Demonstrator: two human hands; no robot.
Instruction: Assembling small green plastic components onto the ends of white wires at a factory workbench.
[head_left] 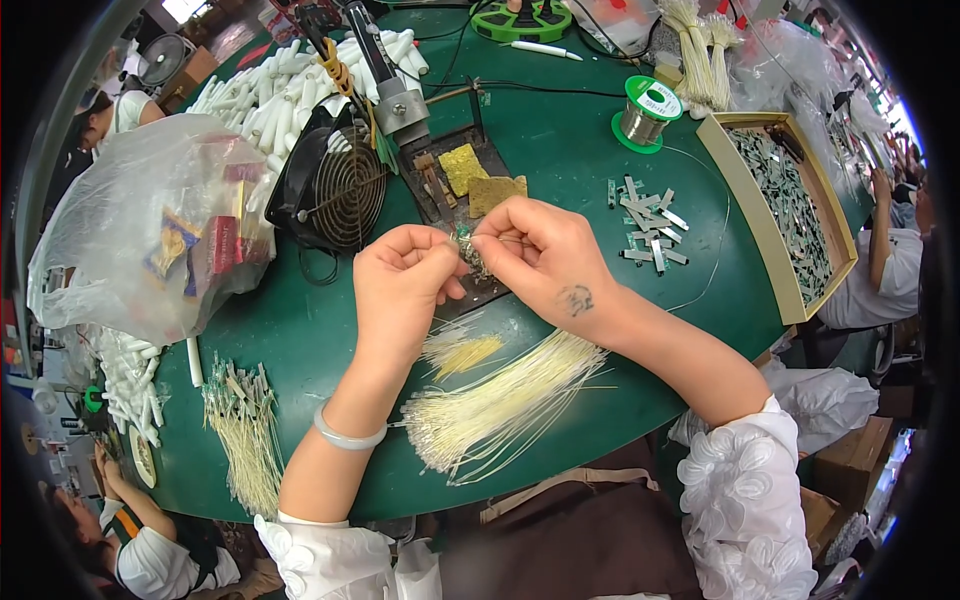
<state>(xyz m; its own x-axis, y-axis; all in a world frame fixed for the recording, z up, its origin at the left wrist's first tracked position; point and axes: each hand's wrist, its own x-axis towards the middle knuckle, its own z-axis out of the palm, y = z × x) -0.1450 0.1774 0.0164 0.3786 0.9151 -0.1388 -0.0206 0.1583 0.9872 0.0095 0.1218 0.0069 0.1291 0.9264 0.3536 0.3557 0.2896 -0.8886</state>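
While my left fingers [436, 266] pinch a small green piece [464, 236], my right fingers [500, 260] are pressed together just beside it.
It looks light, stiff and easily snapped, so I'd hold it by the edges; whether the right fingers grip it too, I cannot tell. Thin wires [505, 402] below my fingers look bendy, best lifted mid-bundle.
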